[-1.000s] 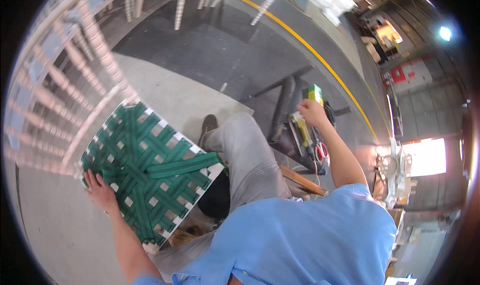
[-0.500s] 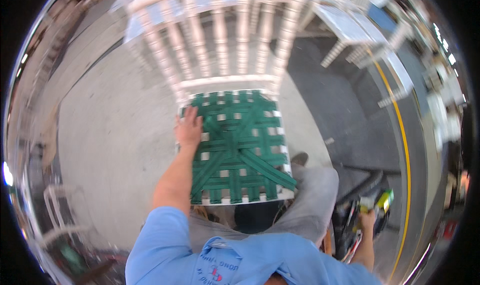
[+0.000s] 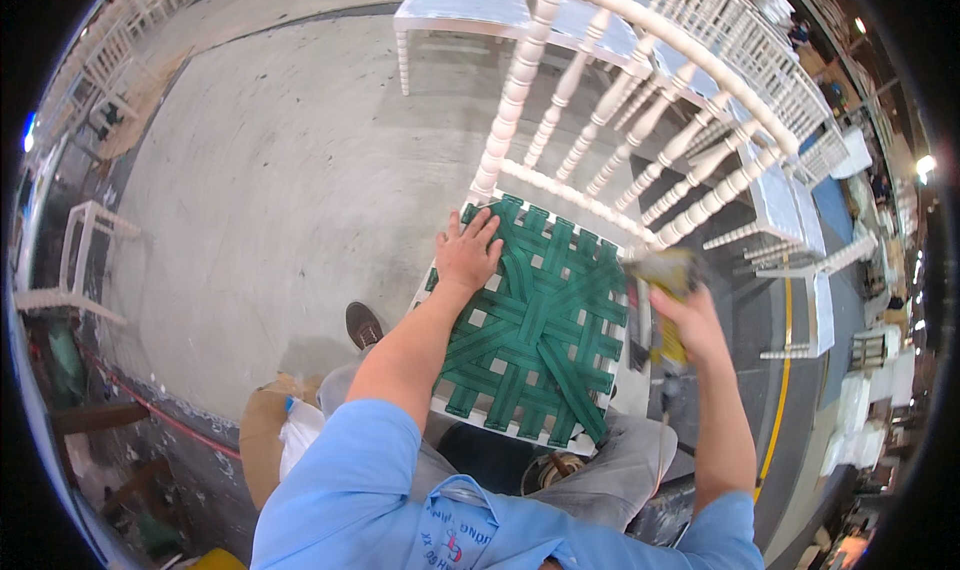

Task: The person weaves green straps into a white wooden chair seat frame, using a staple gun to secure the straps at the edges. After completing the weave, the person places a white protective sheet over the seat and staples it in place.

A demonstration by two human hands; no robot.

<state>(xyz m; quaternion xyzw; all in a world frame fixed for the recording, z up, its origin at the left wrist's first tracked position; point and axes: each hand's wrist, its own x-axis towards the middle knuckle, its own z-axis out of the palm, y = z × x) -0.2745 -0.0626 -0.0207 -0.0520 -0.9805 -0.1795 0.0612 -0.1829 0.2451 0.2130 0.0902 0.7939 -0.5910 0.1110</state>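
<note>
A white chair with a turned-spindle back stands before me, rotated so its back leans to the upper right. Green webbing straps are woven across its seat, several crossing diagonally, with one strap's end lying over the near rail. My left hand lies on the webbing at the seat's far left corner, fingers stretched and apart. Gripped in my right hand is a yellow and black staple gun, blurred by motion, just off the seat's right side. A thin hose hangs below it.
More white chairs stand behind and to the right. A white frame is on the floor at left, near a red hose. A brown cardboard piece sits by my left leg. A yellow line marks the floor at right.
My right hand has brought the staple gun up from low at the right to beside the seat. The chair appears turned and shifted right in view; my left hand remains on its corner.
</note>
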